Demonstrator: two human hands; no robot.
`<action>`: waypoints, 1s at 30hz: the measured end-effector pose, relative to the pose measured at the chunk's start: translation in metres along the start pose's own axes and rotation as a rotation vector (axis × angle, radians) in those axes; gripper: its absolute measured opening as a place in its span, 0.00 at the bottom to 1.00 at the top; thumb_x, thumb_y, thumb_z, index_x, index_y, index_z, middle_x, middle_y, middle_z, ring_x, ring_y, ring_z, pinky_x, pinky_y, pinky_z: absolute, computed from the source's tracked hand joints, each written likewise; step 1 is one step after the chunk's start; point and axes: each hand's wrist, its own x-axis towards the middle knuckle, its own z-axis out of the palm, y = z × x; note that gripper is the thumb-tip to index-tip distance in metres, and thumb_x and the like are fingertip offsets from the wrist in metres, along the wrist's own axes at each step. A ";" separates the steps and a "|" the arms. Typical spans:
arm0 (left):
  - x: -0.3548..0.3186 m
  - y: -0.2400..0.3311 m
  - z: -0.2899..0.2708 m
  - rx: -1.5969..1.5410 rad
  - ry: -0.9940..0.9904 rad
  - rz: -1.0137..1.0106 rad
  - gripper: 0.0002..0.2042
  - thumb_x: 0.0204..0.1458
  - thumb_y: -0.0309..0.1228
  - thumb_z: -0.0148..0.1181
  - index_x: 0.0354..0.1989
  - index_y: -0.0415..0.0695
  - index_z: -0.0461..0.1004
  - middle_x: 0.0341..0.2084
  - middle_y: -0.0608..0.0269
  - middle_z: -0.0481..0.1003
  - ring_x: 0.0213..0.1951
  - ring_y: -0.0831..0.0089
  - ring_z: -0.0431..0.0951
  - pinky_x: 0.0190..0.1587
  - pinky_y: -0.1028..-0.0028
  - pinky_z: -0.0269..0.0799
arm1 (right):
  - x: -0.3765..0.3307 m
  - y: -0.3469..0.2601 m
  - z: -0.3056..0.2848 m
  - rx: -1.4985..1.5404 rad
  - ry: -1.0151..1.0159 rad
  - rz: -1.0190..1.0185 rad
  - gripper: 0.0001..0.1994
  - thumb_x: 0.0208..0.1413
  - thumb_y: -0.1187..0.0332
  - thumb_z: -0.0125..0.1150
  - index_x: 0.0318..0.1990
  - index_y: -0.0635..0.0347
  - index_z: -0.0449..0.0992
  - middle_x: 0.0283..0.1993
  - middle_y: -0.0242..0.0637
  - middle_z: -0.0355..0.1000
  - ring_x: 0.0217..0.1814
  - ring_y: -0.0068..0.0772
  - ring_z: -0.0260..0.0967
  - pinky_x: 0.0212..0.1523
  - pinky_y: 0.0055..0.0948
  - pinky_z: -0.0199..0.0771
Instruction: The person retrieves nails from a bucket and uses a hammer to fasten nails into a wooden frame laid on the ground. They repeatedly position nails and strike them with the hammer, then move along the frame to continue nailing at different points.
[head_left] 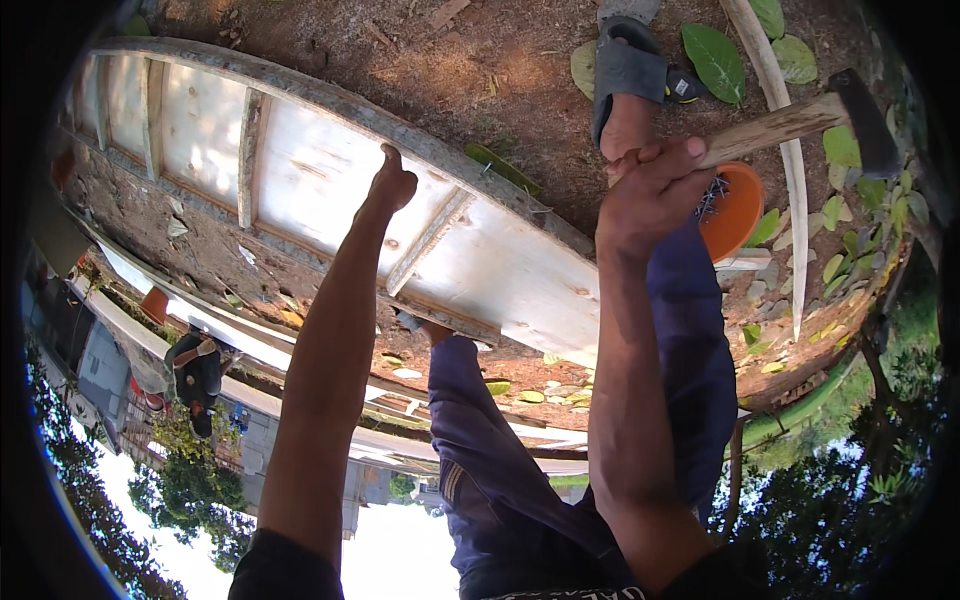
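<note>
A hammer with a wooden handle (775,132) and a dark metal head (866,125) is in my right hand (652,195), fingers wrapped round the lower part of the handle. Its head points away to the right. My left hand (393,183) is closed over a long wooden panel (315,150), one fingertip up at the inner edge of the far rail (420,128). Whatever its fingers pinch, if anything, cannot be made out. Pale sheeting lies between the panel's rails, with short crosspieces (250,160) spanning it. Close to my right wrist, an orange bucket (742,225) holds several nails (712,197).
My sandalled foot (628,75) is on the dirt beyond the panel's far rail. A long curved strip of wood (795,190) lies right of the bucket. Green leaves (714,62) are scattered over the ground. Another person (196,375) is at the far left.
</note>
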 end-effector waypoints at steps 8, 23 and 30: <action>-0.029 0.001 -0.017 0.029 -0.197 -0.084 0.41 0.52 0.30 0.42 0.72 0.39 0.26 0.58 0.31 0.65 0.59 0.44 0.69 0.63 0.59 0.61 | -0.028 0.007 -0.023 -0.534 -0.469 0.236 0.23 0.68 0.54 0.43 0.35 0.71 0.71 0.25 0.56 0.69 0.33 0.59 0.73 0.38 0.51 0.68; -0.003 -0.031 -0.011 -0.022 -0.134 -0.107 0.42 0.53 0.28 0.48 0.73 0.43 0.29 0.36 0.50 0.72 0.35 0.68 0.72 0.40 0.69 0.70 | -0.018 -0.007 -0.014 -0.578 -0.424 0.143 0.19 0.67 0.53 0.45 0.32 0.59 0.71 0.19 0.39 0.68 0.22 0.38 0.68 0.31 0.41 0.70; -0.001 0.000 -0.003 0.013 -0.080 -0.005 0.42 0.54 0.28 0.48 0.73 0.44 0.28 0.40 0.49 0.71 0.38 0.67 0.72 0.42 0.70 0.69 | 0.001 -0.020 -0.002 0.241 0.020 0.125 0.22 0.69 0.52 0.39 0.38 0.67 0.63 0.26 0.55 0.68 0.24 0.50 0.70 0.31 0.44 0.71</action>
